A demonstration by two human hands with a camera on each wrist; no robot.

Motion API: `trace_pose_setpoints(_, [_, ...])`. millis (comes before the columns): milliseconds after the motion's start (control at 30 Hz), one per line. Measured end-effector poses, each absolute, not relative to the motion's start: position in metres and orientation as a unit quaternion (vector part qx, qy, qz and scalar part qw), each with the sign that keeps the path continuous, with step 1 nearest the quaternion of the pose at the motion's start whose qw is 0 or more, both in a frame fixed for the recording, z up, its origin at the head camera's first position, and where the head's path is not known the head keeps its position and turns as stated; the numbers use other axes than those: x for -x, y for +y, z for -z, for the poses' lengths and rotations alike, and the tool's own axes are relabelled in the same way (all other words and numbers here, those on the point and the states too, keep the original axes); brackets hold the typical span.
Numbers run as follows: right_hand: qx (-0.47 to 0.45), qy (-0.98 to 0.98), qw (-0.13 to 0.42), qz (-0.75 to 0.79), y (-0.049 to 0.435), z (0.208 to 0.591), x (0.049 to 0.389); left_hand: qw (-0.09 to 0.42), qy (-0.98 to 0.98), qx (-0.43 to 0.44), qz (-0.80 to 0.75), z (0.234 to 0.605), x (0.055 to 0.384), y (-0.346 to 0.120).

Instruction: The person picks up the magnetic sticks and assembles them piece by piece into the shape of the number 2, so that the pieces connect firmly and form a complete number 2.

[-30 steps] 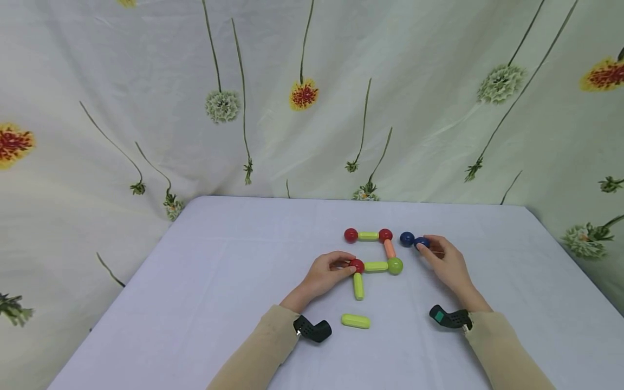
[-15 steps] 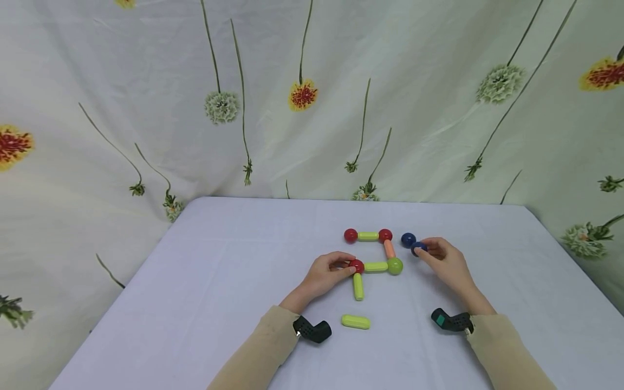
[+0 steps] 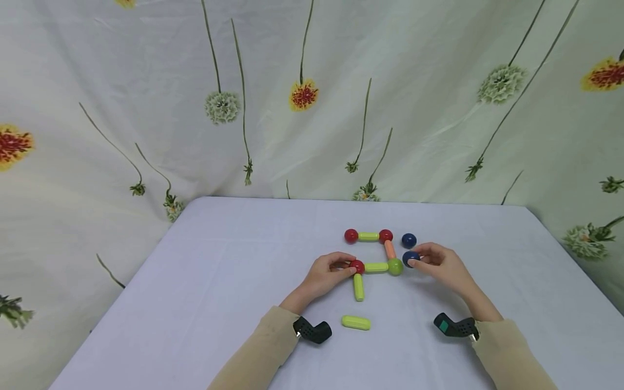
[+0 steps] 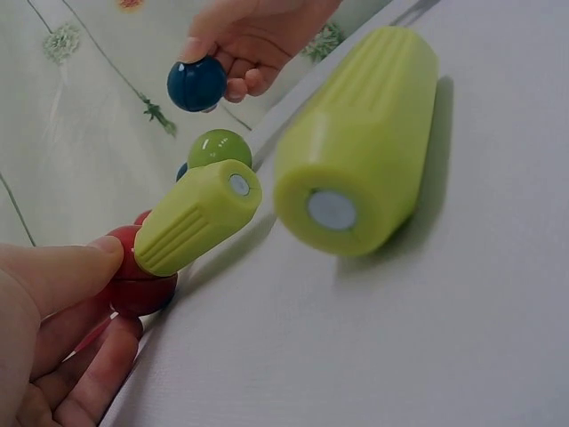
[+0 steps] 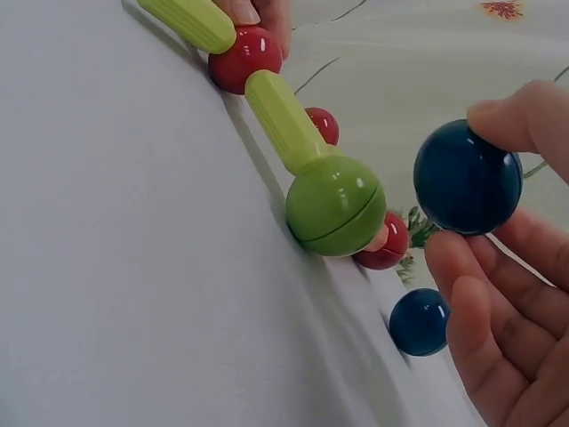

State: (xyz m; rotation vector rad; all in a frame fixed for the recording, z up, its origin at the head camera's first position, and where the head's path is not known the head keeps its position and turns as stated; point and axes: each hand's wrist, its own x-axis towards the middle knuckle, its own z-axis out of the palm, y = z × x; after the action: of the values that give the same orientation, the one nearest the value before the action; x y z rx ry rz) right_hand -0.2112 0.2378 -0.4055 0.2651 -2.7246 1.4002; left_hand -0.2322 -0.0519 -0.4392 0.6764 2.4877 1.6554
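My left hand [image 3: 329,275] pinches a red ball [image 3: 358,266] on the table. From that ball one yellow-green stick [image 3: 358,287] points toward me, and another [image 3: 376,267] runs right to a green ball [image 3: 395,266]. An orange stick [image 3: 390,249] links the green ball to a red ball [image 3: 385,235] farther back, which joins through a yellow-green stick [image 3: 368,236] to one more red ball [image 3: 351,235]. My right hand [image 3: 441,266] holds a dark blue ball [image 5: 468,177] between thumb and fingers, raised just right of the green ball. Metal discs show in the stick ends in the left wrist view.
A second blue ball [image 3: 409,240] rests on the table behind the held one. A loose yellow-green stick [image 3: 356,323] lies nearer me, between my forearms. The white-covered table [image 3: 219,260] ends at a flower-printed cloth [image 3: 273,135] at the back.
My right hand has drawn its blue ball away from the other blue ball, toward me and left, close to the green ball. My left hand has stayed on the red ball.
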Motion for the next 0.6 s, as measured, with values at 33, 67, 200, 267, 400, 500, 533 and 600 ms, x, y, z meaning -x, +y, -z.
trace_pose_setpoints(33, [-0.094, -0.881, 0.024, -0.463, 0.237, 0.405, 0.211, 0.039, 0.812, -0.220, -0.538, 0.439, 0.232, -0.052])
trace_pose_setpoints(67, [-0.101, -0.877, 0.014, -0.469, 0.237, 0.404, 0.210, 0.039, 0.813, -0.220, -0.538, 0.439, 0.232, -0.052])
trace_pose_setpoints(200, [-0.134, -0.859, -0.024, -0.493, 0.234, 0.402, 0.208, 0.039, 0.814, -0.220, -0.536, 0.439, 0.231, -0.051])
trace_pose_setpoints(267, [-0.150, -0.851, -0.043, -0.502, 0.233, 0.402, 0.207, 0.039, 0.814, -0.219, -0.537, 0.438, 0.231, -0.051])
trace_pose_setpoints(400, [-0.191, -0.833, -0.082, -0.513, 0.228, 0.403, 0.205, 0.038, 0.815, -0.216, -0.536, 0.437, 0.230, -0.051])
trace_pose_setpoints(500, [-0.219, -0.818, -0.111, -0.521, 0.224, 0.403, 0.204, 0.036, 0.818, -0.215, -0.533, 0.436, 0.229, -0.051])
trace_pose_setpoints(533, [-0.229, -0.813, -0.120, -0.522, 0.222, 0.403, 0.203, 0.036, 0.818, -0.215, -0.532, 0.436, 0.229, -0.051])
trace_pose_setpoints(600, [-0.242, -0.805, -0.136, -0.524, 0.218, 0.404, 0.202, 0.035, 0.820, -0.214, -0.530, 0.436, 0.229, -0.051])
